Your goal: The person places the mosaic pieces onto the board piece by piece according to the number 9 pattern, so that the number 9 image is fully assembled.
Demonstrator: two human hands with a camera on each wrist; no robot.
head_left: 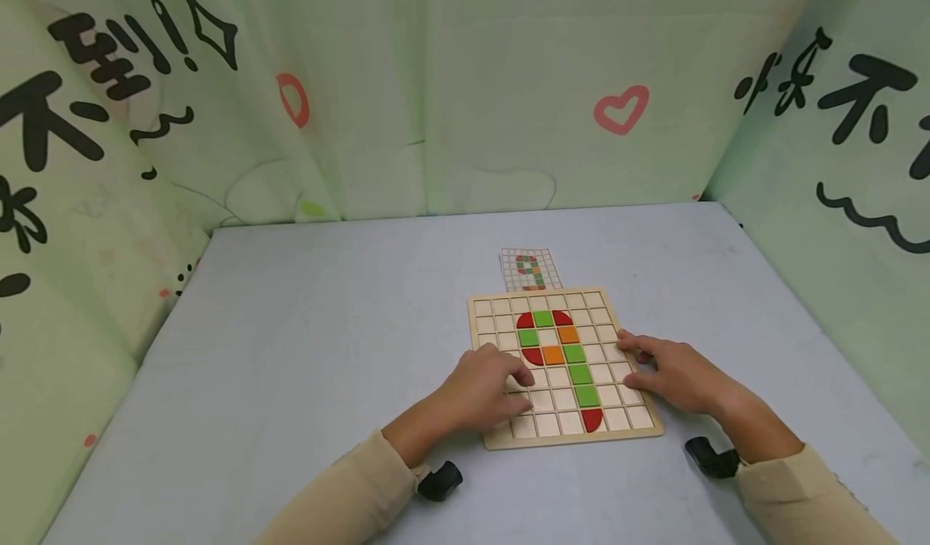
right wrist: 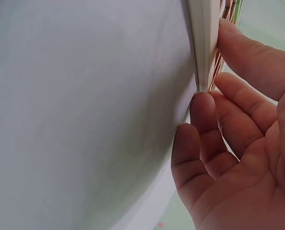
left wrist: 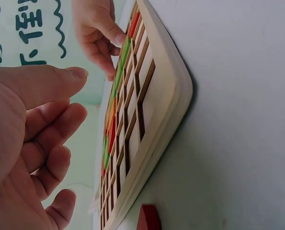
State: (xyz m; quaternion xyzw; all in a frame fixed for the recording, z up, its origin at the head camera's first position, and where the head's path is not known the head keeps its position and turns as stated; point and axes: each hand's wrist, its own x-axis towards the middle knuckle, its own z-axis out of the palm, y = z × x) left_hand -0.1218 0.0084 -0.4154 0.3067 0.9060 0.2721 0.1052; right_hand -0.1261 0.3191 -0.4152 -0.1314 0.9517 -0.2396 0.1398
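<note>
A square wooden grid board (head_left: 574,440) lies on the table, with red, green and orange tiles (head_left: 579,374) set in several of its cells. Over its left part hovers my left hand (head_left: 483,387), thumb and fingers apart and loosely bent, nothing between them. My right hand (head_left: 679,375) touches the board's right edge; in the right wrist view the thumb and fingertips (right wrist: 202,103) rest along the rim. A loose red piece (left wrist: 148,218) lies on the table beside the board in the left wrist view; the head view does not show it.
Behind the board a printed pattern card (head_left: 530,264) lies on the white table (head_left: 327,327), its near edge against or under the board. Light green curtains (head_left: 508,85) with writing and hearts enclose the table. Black wrist-worn devices (head_left: 440,481) sit near both cuffs.
</note>
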